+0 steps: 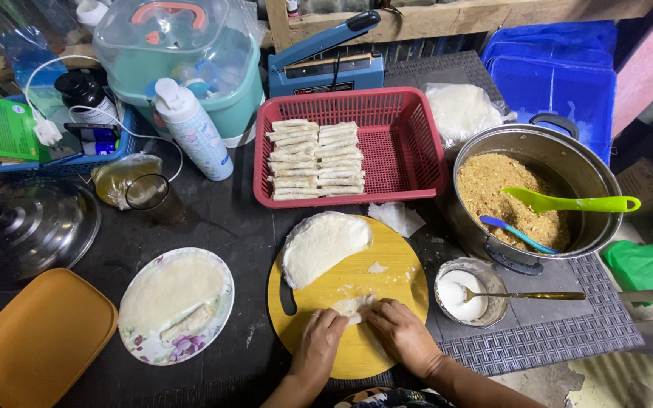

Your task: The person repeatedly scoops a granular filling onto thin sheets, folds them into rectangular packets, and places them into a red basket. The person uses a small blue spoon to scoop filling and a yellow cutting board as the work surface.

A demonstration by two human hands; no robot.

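Both hands press on a small pale wrapper roll lying on a round yellow cutting board. My left hand covers its left end and my right hand its right end, fingers curled over it. A stack of thin white wrappers lies on the board's upper left. Behind the board a red plastic basket holds two rows of finished rolls. A metal pot of brown crumbly filling stands to the right, with a green spatula and a blue spoon in it.
A small metal bowl of white paste with a spoon sits beside the board. A floral plate with wrappers, an orange lid, a metal lid, a glass and a bottle stand left. Blue bins are at the back right.
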